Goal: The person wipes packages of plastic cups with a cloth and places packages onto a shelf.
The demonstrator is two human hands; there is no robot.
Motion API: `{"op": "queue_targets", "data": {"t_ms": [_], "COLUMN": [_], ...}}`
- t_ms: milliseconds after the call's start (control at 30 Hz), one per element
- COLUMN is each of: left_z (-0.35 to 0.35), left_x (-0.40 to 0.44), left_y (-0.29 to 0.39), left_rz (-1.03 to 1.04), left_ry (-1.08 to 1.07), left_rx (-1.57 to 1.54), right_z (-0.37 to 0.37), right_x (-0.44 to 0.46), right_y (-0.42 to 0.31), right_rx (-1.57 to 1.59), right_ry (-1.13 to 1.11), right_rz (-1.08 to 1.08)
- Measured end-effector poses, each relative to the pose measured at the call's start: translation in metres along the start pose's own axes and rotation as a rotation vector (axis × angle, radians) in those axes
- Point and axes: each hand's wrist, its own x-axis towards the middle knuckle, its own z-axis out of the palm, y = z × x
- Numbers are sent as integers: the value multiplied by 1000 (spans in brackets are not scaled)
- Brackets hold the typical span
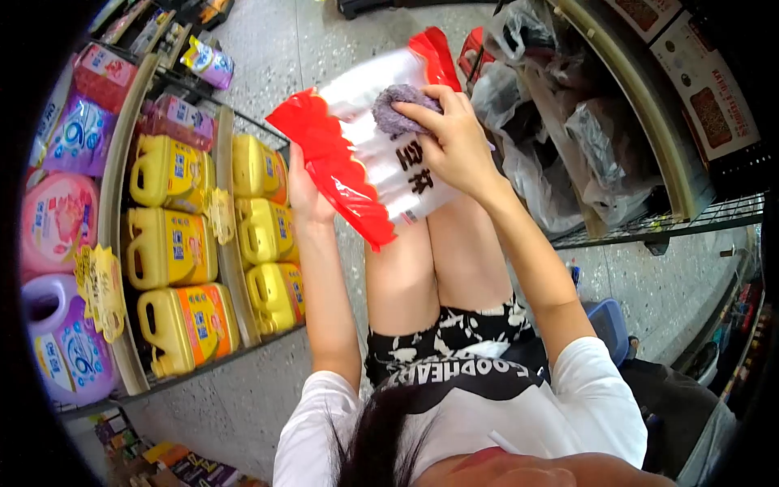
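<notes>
1. Right hand (pixel 454 142), fingers curled and partly closed, gripped a fluffy greyish-purple cloth (pixel 398 111) against the broad face of a clear-and-red plastic pack (pixel 369 138), apparently to wipe it.
2. Left hand (pixel 312 183) sat at the pack's left red end, seemingly bracing it from behind against that pressure; its fingers were largely hidden, and how far they were closed could not be told.
3. Tilted, the pack lay between both hands, above the bare knees (pixel 403 284), its printed face angled up, likely to expose the surface.
4. Yellow plastic jugs (pixel 172 247) stood in rows left of the pack, presumably for display; goods in translucent bags (pixel 600 154) filled a rack to its right.
5. Glare obscured the pack's contents, the right hand covered some print, and the dark frame edge cut off outer shelves.
</notes>
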Motion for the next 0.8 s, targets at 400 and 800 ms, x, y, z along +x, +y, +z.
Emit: {"op": "queue_targets", "data": {"t_ms": [400, 800], "left_z": [-61, -3], "left_x": [-49, -146], "left_y": [-49, -97], "left_rz": [-39, -119], "left_ry": [560, 846], "left_rx": [72, 876], "right_z": [19, 23], "right_x": [-78, -95], "right_y": [0, -12], "right_rx": [-105, -279], "right_ry": [-234, -195], "right_rz": [24, 9]}}
